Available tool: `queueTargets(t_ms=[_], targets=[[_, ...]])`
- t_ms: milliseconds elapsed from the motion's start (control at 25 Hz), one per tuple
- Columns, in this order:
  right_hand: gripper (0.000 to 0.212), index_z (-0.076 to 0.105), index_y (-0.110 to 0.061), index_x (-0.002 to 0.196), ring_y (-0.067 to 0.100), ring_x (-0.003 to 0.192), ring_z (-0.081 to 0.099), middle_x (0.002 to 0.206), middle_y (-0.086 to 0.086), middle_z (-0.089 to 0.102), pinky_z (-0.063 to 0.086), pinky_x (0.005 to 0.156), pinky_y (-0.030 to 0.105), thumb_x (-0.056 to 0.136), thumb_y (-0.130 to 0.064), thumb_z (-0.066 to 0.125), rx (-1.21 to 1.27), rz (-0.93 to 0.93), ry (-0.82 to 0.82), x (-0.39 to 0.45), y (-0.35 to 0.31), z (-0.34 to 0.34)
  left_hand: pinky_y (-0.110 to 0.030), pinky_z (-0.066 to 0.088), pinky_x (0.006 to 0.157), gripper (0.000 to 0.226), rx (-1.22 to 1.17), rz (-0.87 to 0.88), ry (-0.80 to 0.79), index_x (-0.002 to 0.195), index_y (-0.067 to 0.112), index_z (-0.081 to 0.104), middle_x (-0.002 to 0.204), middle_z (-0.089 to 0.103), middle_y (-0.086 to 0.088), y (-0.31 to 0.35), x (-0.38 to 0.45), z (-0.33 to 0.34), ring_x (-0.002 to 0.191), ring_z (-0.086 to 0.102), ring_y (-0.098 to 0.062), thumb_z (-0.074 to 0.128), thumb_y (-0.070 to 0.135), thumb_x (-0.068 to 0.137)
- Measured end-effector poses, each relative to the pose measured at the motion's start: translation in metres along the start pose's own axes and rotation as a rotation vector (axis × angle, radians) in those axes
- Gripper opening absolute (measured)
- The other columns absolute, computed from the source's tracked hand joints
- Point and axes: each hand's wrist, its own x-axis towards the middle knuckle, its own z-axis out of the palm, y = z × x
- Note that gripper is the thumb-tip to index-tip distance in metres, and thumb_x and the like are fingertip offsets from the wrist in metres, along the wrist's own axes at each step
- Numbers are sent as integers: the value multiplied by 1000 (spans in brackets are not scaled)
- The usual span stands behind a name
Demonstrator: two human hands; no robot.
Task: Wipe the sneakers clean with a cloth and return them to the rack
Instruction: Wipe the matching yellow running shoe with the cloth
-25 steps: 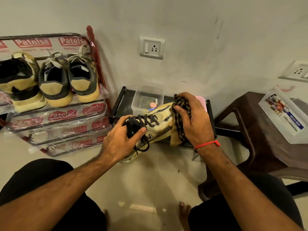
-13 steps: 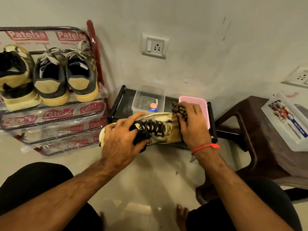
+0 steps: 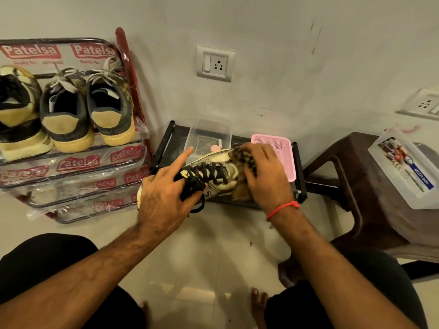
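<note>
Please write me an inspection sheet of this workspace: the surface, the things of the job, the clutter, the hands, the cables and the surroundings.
Surface: pale tiled floor; a low black stand against the wall.
Job's things: cream sneaker with black laces, held above the stand; patterned cloth on its front part; shoe rack carrying three shoes on its top shelf.
Clutter: clear plastic box and pink basket on the stand; a lidded box on a brown stool.
Hands: left hand holds the sneaker at the laces, forefinger straight; right hand presses the cloth to the sneaker.
Cables: nothing seen.
Surroundings: wall socket above the stand; a second socket at the right.
</note>
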Motion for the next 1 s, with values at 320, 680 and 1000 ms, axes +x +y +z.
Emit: queueTargets(t_ms=[320,680,1000], targets=[[43,60,-16,129,32,111,57,127,13,55,52,88,38,87,-5,64,-56,-16,15,1,0,0,-52,51,83,27,62,51,-17,81,8,75,160,42,-2,1,0,-4,109,66,-31,79,35,79],[44,59,-13,127,19,115,54,124,10,55,44,98,12,85,-1,67,146,-138,35,-21,-22,16,-46,61,75,46,-165,-101,13,99,8,76,160,40,12,-12,4,1,102,70,-20,61,51,93],[45,59,-19,127,23,110,56,128,10,56,57,82,29,84,-9,69,-6,-147,85,2,7,-1,-44,62,78,43,-457,-486,-68,103,33,74,87,75,10,-11,12,-10,83,72,-9,60,70,87]])
